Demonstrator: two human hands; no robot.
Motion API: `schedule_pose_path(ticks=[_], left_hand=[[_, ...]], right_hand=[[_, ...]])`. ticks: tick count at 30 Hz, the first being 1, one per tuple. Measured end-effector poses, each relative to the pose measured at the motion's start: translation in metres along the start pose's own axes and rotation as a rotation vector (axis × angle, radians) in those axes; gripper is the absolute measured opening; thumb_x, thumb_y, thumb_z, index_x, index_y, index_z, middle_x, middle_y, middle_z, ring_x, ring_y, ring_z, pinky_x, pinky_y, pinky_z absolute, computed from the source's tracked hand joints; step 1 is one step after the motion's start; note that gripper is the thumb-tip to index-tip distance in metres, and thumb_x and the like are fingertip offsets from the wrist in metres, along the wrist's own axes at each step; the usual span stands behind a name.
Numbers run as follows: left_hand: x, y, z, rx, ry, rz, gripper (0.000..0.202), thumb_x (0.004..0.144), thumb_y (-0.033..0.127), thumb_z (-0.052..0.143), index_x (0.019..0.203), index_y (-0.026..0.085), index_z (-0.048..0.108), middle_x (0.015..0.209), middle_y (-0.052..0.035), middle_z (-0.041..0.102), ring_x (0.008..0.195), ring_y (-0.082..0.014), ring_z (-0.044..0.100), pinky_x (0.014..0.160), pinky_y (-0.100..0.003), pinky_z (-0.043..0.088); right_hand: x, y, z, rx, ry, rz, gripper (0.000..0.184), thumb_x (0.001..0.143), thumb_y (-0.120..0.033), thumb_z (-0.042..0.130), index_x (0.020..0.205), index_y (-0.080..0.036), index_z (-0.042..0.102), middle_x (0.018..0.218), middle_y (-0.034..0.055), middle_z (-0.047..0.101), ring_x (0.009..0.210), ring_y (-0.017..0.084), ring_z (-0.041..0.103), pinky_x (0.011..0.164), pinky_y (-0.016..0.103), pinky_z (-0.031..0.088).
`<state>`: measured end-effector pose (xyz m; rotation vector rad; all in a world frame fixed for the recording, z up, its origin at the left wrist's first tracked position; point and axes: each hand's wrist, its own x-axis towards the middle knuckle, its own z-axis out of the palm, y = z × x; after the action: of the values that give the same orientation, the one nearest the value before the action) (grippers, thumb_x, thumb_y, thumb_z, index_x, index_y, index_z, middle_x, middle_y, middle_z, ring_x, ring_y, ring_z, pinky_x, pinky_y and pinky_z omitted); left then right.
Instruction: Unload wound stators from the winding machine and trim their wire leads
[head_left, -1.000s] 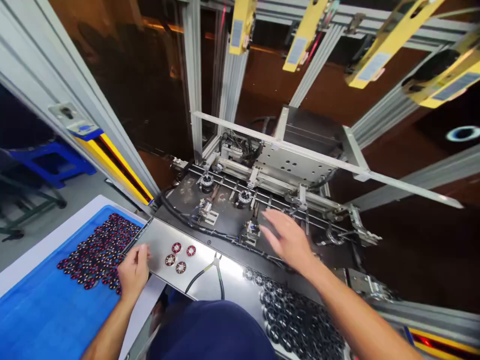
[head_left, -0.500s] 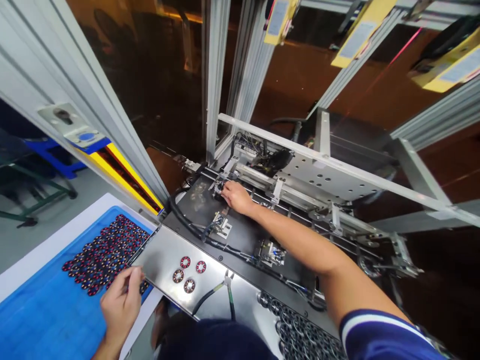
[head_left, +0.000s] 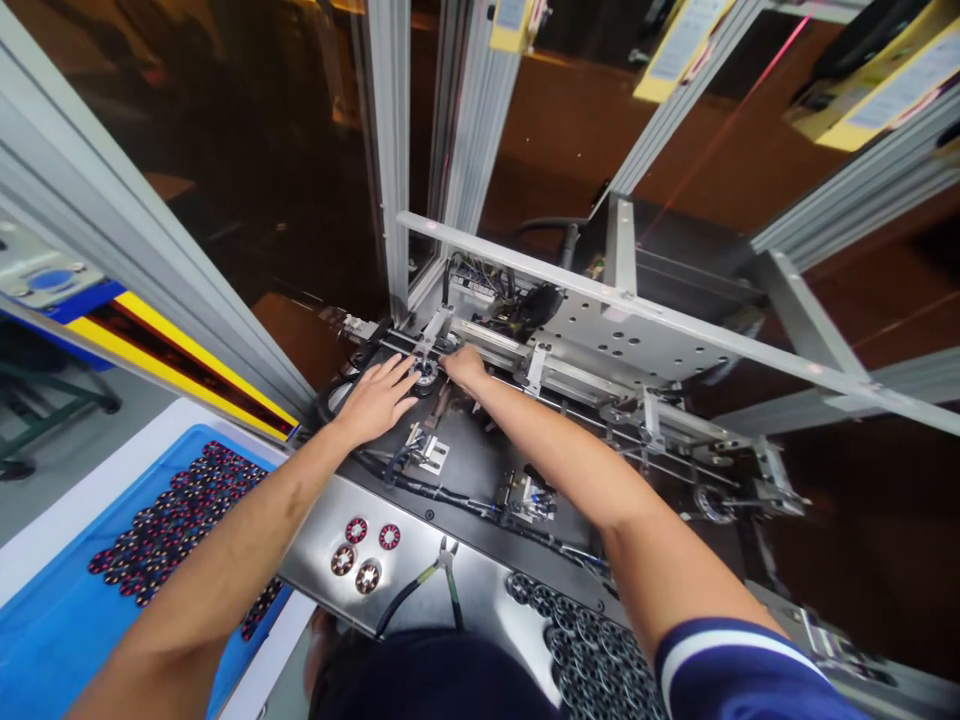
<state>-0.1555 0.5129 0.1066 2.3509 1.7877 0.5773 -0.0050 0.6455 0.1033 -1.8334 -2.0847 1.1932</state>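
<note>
My left hand [head_left: 377, 400] is stretched over the black machine bed with its fingers spread, the tips at the left side of a round metal part [head_left: 425, 374] in a fixture. On the other side of that part, my right hand [head_left: 465, 368] has its fingers curled in by the rail. Whatever they grip, if anything, is hidden. Close in front of the hands, a small metal bracket fixture [head_left: 429, 450] is mounted on the bed. Several ring-shaped wound cores [head_left: 367, 576] lie on the steel ledge [head_left: 322, 520] nearer me.
Cutting pliers [head_left: 448, 560] lie on the ledge. Right of them are many dark metal rings [head_left: 592, 640]. A blue tray [head_left: 45, 640] with rows of red-and-black cores [head_left: 187, 510] stands at left. A metal frame bar [head_left: 600, 290] crosses behind the bed, and cables [head_left: 465, 498] run along its front.
My left hand has moved from beside the blue tray up to the round part, its fingers now spread. My right hand has shifted slightly right of the part. The view has shifted too.
</note>
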Motion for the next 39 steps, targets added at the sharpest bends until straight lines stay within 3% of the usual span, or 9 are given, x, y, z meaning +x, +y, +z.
schedule_pose_path(ticks=[6,12,15,18,23,26,29,34,39], left_hand=[[0.011,-0.007,0.017,0.091,-0.137,0.049,0.047,0.095,0.033,0.047,0.141,0.019,0.049,0.152,-0.0124,0.044,0.144,-0.0315,0.033,0.114,-0.054,0.029],[0.013,-0.006,0.018,0.160,-0.187,0.048,0.051,0.094,0.029,0.048,0.144,0.019,0.044,0.154,-0.0130,0.041,0.145,-0.0301,0.032,0.114,-0.052,0.030],[0.012,-0.006,0.016,0.192,-0.201,0.049,0.052,0.093,0.028,0.050,0.144,0.019,0.044,0.154,-0.0132,0.042,0.143,-0.0308,0.035,0.113,-0.051,0.031],[0.010,-0.005,0.015,0.210,-0.205,0.060,0.055,0.093,0.030,0.051,0.146,0.018,0.040,0.156,-0.0144,0.038,0.144,-0.0311,0.034,0.115,-0.051,0.029],[0.009,0.002,0.020,0.229,-0.193,0.070,0.057,0.092,0.029,0.056,0.146,0.021,0.040,0.157,-0.0179,0.033,0.142,-0.0323,0.035,0.113,-0.050,0.031],[0.011,0.008,0.024,0.249,-0.189,0.056,0.055,0.092,0.027,0.055,0.145,0.024,0.041,0.155,-0.0204,0.033,0.141,-0.0345,0.036,0.108,-0.053,0.036],[0.012,0.011,0.026,0.276,-0.196,0.042,0.051,0.093,0.025,0.054,0.143,0.025,0.045,0.155,-0.0208,0.033,0.141,-0.0361,0.035,0.107,-0.054,0.036],[0.010,0.011,0.027,0.323,-0.219,0.039,0.047,0.092,0.020,0.053,0.139,0.027,0.051,0.158,-0.0190,0.029,0.143,-0.0377,0.032,0.108,-0.056,0.033],[0.007,0.013,0.029,0.336,-0.207,0.021,0.048,0.091,0.015,0.050,0.137,0.028,0.053,0.160,-0.0180,0.026,0.143,-0.0391,0.031,0.107,-0.059,0.031]], right_hand=[[0.000,0.002,0.005,0.138,-0.075,-0.011,0.030,0.093,-0.036,0.059,0.115,-0.015,0.060,0.112,0.0068,0.064,0.095,0.019,0.065,0.081,0.039,0.057],[-0.003,-0.004,0.004,0.155,-0.067,-0.039,0.028,0.094,-0.036,0.059,0.112,-0.014,0.061,0.108,0.0059,0.065,0.091,0.018,0.066,0.078,0.037,0.057],[-0.031,-0.014,-0.012,0.150,0.004,-0.131,0.027,0.091,-0.034,0.062,0.108,-0.013,0.063,0.107,0.0064,0.067,0.093,0.019,0.065,0.082,0.038,0.056],[-0.087,-0.013,-0.045,0.151,0.057,-0.312,0.028,0.084,-0.031,0.071,0.102,-0.012,0.066,0.103,0.0055,0.069,0.098,0.020,0.064,0.091,0.035,0.050],[-0.207,0.046,-0.110,0.148,0.069,-0.531,0.023,0.084,-0.037,0.066,0.096,-0.018,0.069,0.092,0.0031,0.073,0.086,0.020,0.067,0.083,0.035,0.054],[-0.258,0.103,-0.129,0.195,0.166,-0.385,0.030,0.084,-0.046,0.064,0.100,-0.021,0.069,0.096,0.0061,0.075,0.087,0.022,0.070,0.084,0.039,0.057],[-0.285,0.147,-0.128,0.234,0.222,-0.236,0.034,0.082,-0.052,0.065,0.096,-0.020,0.070,0.094,0.0070,0.076,0.084,0.023,0.071,0.082,0.039,0.059],[-0.284,0.166,-0.122,0.150,0.237,-0.244,0.033,0.086,-0.048,0.060,0.094,-0.018,0.070,0.091,0.0070,0.076,0.081,0.021,0.072,0.078,0.035,0.059],[-0.226,0.152,-0.120,-0.100,0.244,-0.345,0.020,0.088,-0.033,0.058,0.089,-0.016,0.069,0.082,0.0049,0.074,0.072,0.019,0.068,0.072,0.032,0.053]])
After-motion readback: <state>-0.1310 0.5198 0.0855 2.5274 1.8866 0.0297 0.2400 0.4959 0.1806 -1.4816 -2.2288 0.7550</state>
